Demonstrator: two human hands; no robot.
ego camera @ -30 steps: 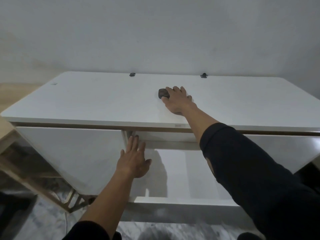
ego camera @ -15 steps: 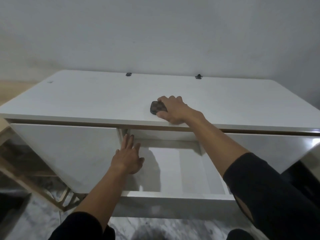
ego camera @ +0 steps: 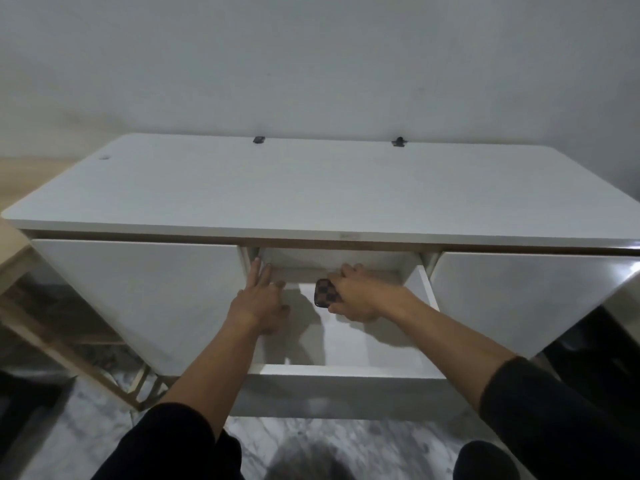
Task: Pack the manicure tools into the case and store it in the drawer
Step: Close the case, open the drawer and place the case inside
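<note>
The small brown checkered case (ego camera: 325,292) is inside the open middle drawer (ego camera: 346,370), held just above or on its white floor. My right hand (ego camera: 360,296) grips the case from the right, fingers curled round it. My left hand (ego camera: 261,299) lies flat with straight fingers against the drawer's left inner wall, fingertips near the top back corner. The case is closed; no manicure tools show.
The white desk top (ego camera: 311,188) spans the view, with two small dark clips (ego camera: 258,139) at its back edge by the wall. Closed white drawer fronts (ego camera: 138,292) flank the open drawer. Below lie a marble floor and a wooden frame (ego camera: 69,358) at left.
My right hand lifted the case off the desk top and brought it down into the open drawer. My left hand stayed at the drawer's left side.
</note>
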